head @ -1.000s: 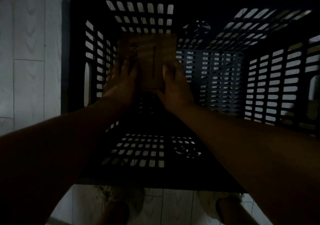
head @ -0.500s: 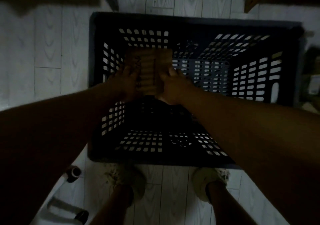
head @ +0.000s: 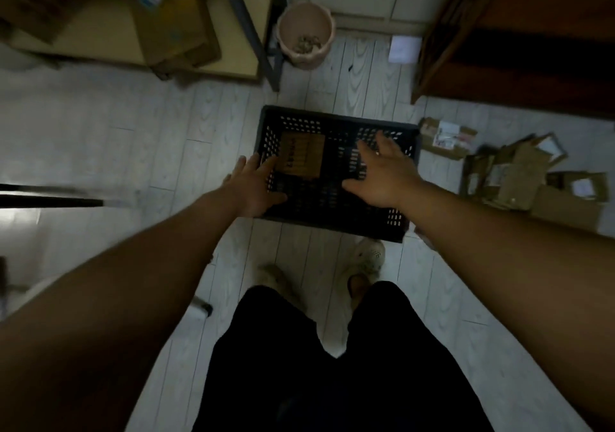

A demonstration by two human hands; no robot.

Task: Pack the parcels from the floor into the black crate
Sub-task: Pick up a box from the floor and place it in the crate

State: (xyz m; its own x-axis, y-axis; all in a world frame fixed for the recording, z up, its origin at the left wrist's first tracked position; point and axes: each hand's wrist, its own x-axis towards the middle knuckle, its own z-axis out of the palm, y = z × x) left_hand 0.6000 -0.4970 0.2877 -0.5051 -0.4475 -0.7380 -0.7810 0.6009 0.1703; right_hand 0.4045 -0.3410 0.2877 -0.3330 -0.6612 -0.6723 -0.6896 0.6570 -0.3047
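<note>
Flat brown cardboard parcel lies in the far-left part of the black slotted plastic crate on the pale plank floor. Left hand is at the crate's left rim, fingers spread, holding nothing, tips just beside the parcel's near corner; can't tell if they touch. Right hand, also spread and empty, is over the crate's right half, apart from it. Parcel's print is too dim to read.
</note>
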